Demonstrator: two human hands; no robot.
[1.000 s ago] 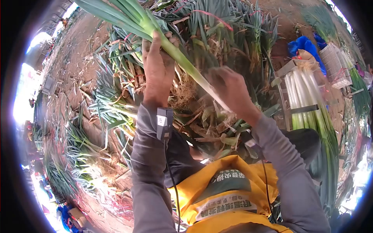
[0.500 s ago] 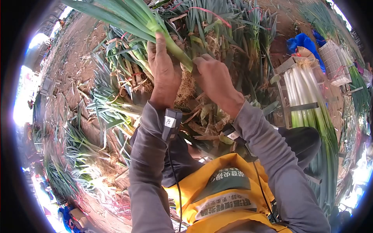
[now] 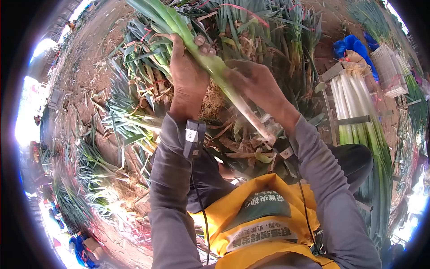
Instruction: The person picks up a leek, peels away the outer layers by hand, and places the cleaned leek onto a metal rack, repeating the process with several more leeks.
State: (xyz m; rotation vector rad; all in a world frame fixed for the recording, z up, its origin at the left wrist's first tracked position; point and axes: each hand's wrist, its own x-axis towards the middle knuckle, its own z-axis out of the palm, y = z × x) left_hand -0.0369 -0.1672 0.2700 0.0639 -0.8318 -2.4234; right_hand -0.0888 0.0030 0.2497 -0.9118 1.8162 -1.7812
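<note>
A long leek (image 3: 239, 104) slants across the middle, green leaves up to the left and whitish root end down to the right. My left hand (image 3: 189, 78) is wrapped round its green upper stalk. At the stalk's right side, just below the left hand, my right hand (image 3: 262, 85) has its fingers curled against the leek; they are partly blurred, and their tips are hard to make out. The root end reaches down beside my right wrist. Beneath the hands lie rooty, untrimmed leeks (image 3: 212, 101) and dry leaf scraps (image 3: 239, 145).
Bundles of leeks (image 3: 286, 36) stand ahead, and more bundles (image 3: 127, 112) lie on the soil at left. To the right, cleaned white leeks (image 3: 354, 96) lie in a metal-barred rack (image 3: 354, 121). A blue plastic bag (image 3: 351, 47) and a box (image 3: 387, 69) sit beyond it.
The leek has shifted down and right between my hands, with its pale lower stalk and root end now showing. My right hand has moved slightly right and down.
</note>
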